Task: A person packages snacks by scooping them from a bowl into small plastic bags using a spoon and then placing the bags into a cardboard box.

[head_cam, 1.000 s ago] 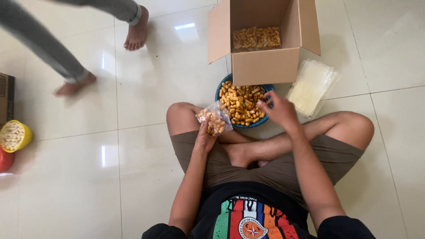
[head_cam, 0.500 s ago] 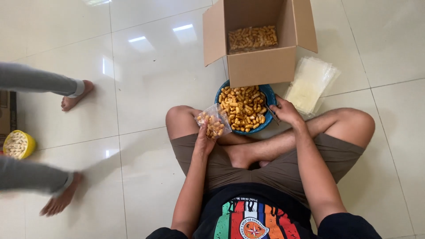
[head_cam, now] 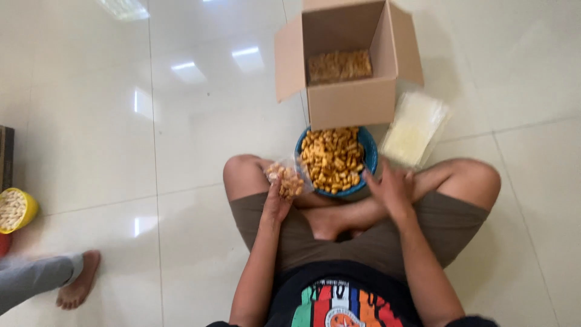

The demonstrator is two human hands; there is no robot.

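Pulling back from the bowl's far rim, the right hand (head_cam: 392, 189) is now resting at its near edge, fingers loosely spread, while the left hand (head_cam: 277, 204) is pinching a small snack bag (head_cam: 285, 178) upright; the blue bowl (head_cam: 368, 162) is sitting just beyond both, the open carton (head_cam: 351, 103) farther.

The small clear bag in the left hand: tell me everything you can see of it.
The small clear bag is a thin see-through plastic pouch, partly filled with golden-brown snack pieces like those in the blue bowl beside it. The left hand grips it from below and holds it upright above the left knee, just left of the bowl's rim. Its top looks open and crumpled, though blur hides the detail. The right hand is apart from it, on the bowl's far side.
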